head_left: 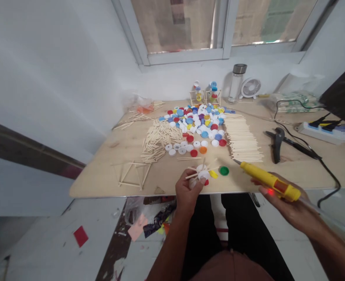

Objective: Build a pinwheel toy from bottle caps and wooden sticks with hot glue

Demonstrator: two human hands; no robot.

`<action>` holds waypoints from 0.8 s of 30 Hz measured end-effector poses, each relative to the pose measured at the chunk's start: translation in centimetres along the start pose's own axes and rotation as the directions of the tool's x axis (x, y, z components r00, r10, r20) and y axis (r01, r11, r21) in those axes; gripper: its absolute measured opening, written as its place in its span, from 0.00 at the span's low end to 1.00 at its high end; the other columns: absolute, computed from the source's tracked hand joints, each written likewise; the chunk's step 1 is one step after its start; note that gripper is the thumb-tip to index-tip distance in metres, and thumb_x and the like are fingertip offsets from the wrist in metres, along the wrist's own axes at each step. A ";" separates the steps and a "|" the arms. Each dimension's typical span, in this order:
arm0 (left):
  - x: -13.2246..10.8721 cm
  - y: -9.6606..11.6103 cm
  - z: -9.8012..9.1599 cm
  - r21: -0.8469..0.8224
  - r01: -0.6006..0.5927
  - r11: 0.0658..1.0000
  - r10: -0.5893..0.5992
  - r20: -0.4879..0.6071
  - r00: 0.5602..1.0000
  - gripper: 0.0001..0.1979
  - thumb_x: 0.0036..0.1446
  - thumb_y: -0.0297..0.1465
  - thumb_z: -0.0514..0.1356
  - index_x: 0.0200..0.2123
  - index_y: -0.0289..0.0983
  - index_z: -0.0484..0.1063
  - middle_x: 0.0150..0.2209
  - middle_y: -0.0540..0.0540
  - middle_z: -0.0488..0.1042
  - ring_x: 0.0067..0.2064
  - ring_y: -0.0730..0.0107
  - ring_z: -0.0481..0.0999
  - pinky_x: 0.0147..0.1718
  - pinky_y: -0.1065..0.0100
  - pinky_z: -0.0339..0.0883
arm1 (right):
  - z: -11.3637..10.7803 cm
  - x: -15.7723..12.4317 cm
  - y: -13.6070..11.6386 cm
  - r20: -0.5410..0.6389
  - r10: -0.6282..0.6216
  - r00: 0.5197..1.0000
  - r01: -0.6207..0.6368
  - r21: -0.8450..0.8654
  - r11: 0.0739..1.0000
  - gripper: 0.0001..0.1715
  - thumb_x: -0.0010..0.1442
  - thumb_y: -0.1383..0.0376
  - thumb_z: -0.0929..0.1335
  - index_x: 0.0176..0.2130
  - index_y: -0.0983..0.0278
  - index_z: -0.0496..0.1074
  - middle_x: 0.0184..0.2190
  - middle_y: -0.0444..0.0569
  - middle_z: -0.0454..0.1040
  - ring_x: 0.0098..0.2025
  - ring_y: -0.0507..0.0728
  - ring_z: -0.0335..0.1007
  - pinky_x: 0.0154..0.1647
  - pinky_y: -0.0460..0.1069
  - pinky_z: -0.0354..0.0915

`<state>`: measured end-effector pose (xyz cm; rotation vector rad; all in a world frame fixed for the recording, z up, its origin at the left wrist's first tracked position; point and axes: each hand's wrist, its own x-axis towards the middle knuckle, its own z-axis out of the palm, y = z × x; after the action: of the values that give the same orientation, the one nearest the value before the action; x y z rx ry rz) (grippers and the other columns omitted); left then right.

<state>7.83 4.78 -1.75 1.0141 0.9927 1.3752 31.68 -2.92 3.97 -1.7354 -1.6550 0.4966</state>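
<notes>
Near the table's front edge, my left hand (188, 191) is closed on a cluster of bottle caps and sticks (203, 175); white caps show in it, with short wooden sticks poking outward. A bit of red shows beside my thumb. My right hand (286, 203) is wrapped round a yellow hot glue gun (267, 177), its tip pointing left and a red light glowing on its side. Just right of the cluster lie a yellow cap (213, 174) and a green cap (224, 171). A square frame of sticks (134, 175) stands to the left.
Behind are loose bottle caps (195, 119), a pile of short sticks (160, 136) and a row of longer sticks (242, 138). Further right lie a black tool (277, 144), a cable and a power strip (321, 132). A glass bottle (235, 84) and small fan (251, 88) stand by the wall.
</notes>
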 end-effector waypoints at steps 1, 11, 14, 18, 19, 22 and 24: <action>-0.1 0.1 0.1 0.018 0.000 1.000 0.000 -0.002 1.000 0.10 0.44 0.32 0.68 0.30 0.37 0.73 0.38 0.48 0.77 0.38 0.67 0.74 0.37 0.69 0.66 | 0.3 0.0 -0.7 0.043 -0.006 0.999 0.005 0.019 1.000 0.14 0.58 0.53 0.66 0.42 0.55 0.71 0.32 0.46 0.77 0.30 0.58 0.73 0.27 0.50 0.67; -0.2 0.0 0.1 0.094 -0.016 0.995 0.018 -0.013 1.000 0.12 0.45 0.33 0.67 0.34 0.37 0.73 0.42 0.44 0.77 0.40 0.65 0.76 0.37 0.68 0.69 | 3.0 -0.3 -2.8 0.104 0.001 0.995 0.006 -0.067 0.998 0.13 0.60 0.54 0.64 0.30 0.59 0.63 0.25 0.43 0.67 0.27 0.53 0.65 0.28 0.48 0.61; -0.2 -0.3 0.0 0.130 -0.041 0.991 0.044 -0.014 0.999 0.13 0.45 0.34 0.67 0.36 0.37 0.74 0.42 0.45 0.77 0.40 0.66 0.76 0.38 0.69 0.69 | 3.5 -0.7 -2.6 0.081 0.013 0.997 -0.008 -0.067 0.998 0.16 0.60 0.52 0.63 0.28 0.59 0.62 0.24 0.42 0.65 0.26 0.53 0.64 0.27 0.47 0.60; -0.1 -0.5 -0.1 0.163 -0.047 0.985 0.047 0.001 0.999 0.14 0.46 0.35 0.66 0.37 0.37 0.74 0.40 0.45 0.78 0.37 0.67 0.76 0.36 0.69 0.69 | 4.1 -0.8 -2.4 0.040 -0.002 0.999 0.005 -0.062 0.998 0.17 0.60 0.51 0.63 0.28 0.60 0.61 0.23 0.42 0.64 0.26 0.53 0.63 0.27 0.48 0.59; -0.2 -0.5 -0.2 0.172 -0.048 0.984 0.048 0.001 0.999 0.13 0.46 0.35 0.66 0.37 0.37 0.74 0.39 0.45 0.78 0.37 0.68 0.76 0.36 0.70 0.69 | 4.2 -0.8 -2.3 0.035 -0.008 0.999 0.010 -0.059 0.998 0.18 0.60 0.50 0.63 0.28 0.60 0.61 0.23 0.42 0.64 0.26 0.53 0.63 0.27 0.48 0.59; -0.2 -0.6 -0.2 0.171 -0.045 0.984 0.047 -0.006 0.999 0.13 0.46 0.35 0.67 0.36 0.36 0.74 0.39 0.46 0.77 0.36 0.69 0.75 0.35 0.70 0.69 | 4.4 -0.7 -2.2 0.039 -0.009 0.999 0.011 -0.051 0.999 0.18 0.60 0.50 0.64 0.28 0.60 0.62 0.23 0.42 0.64 0.26 0.53 0.63 0.27 0.48 0.59; -0.2 -0.7 -0.2 0.150 -0.030 0.988 0.032 -0.009 0.999 0.13 0.45 0.35 0.67 0.36 0.37 0.74 0.40 0.46 0.76 0.36 0.69 0.75 0.35 0.71 0.70 | 4.5 -0.6 -2.2 0.041 0.006 0.999 -0.004 -0.044 0.999 0.18 0.59 0.50 0.64 0.28 0.60 0.63 0.23 0.42 0.65 0.26 0.53 0.64 0.27 0.48 0.60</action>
<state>7.80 4.61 -2.50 1.1388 1.1058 1.3484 26.97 -2.67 2.28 -1.7726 -1.7023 0.5042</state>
